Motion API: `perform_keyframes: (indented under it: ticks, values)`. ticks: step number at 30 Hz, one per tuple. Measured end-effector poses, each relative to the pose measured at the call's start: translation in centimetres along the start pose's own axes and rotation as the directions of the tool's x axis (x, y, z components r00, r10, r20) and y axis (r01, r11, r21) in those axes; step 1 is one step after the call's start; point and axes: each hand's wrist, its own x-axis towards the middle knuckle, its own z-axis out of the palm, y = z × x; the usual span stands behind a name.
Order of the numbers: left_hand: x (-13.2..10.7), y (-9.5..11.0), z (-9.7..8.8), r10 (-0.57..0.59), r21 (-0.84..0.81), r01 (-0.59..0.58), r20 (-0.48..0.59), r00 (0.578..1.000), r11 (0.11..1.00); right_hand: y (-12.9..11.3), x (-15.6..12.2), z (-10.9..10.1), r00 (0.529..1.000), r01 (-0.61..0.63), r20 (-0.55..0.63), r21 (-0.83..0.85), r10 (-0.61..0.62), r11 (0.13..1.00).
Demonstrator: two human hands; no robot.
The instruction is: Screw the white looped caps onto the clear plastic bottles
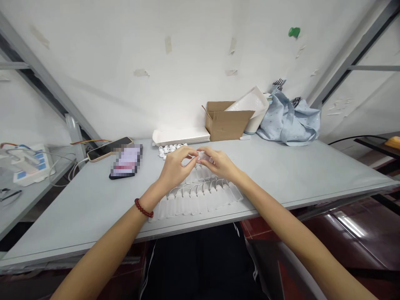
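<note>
Over the middle of the table (281,175), my left hand (175,166) and my right hand (221,163) meet fingertip to fingertip. Both pinch a small translucent white plastic piece (204,156), mostly hidden by the fingers, so its exact kind does not show. Below them lies a row of translucent plastic tube-like bottles (193,204) with white tops and thin white loops. More such pieces (195,175) lie behind that row, partly covered by my hands. Small white caps (165,150) are clustered just beyond my left hand.
Against the wall stand a flat white stack (183,135), an open cardboard box (231,125) and a light blue cloth bag (289,121). Two phones, one blurred (126,162) and one on a cable (108,150), lie at the left. A power strip (34,164) sits further left.
</note>
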Motion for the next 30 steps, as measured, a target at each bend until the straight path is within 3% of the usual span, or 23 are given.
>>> perform_keyframes:
  ticks: [6, 11, 19, 23, 30]
  values:
    - [0.0, 0.1, -0.2, -0.005, -0.038, 0.006, 0.027, 1.000, 0.999, -0.5, 0.0, -0.1, 0.994, -0.105, 0.038, 0.194, 0.100, 0.975]
    - [0.1, 0.3, -0.4, -0.040, -0.019, 0.041, 0.059, 0.997, 0.999, -1.1, 0.1, -0.3, 0.974, -0.221, 0.138, 0.449, 0.177, 0.866]
    - [0.2, 0.2, -0.9, -0.135, -0.066, 0.149, 0.178, 0.975, 0.987, -0.9, 0.1, -0.1, 0.957, -0.287, 0.227, 0.669, 0.179, 0.685]
    - [0.5, 0.1, -1.4, -0.181, -0.161, 0.215, 0.202, 0.962, 0.963, -0.7, 0.1, 0.0, 0.956, -0.291, 0.249, 0.721, 0.157, 0.629]
    - [0.8, 0.2, -2.1, -0.318, -0.285, 0.404, 0.304, 0.898, 0.869, -0.8, 0.2, 0.2, 0.959, -0.283, 0.210, 0.732, 0.190, 0.619]
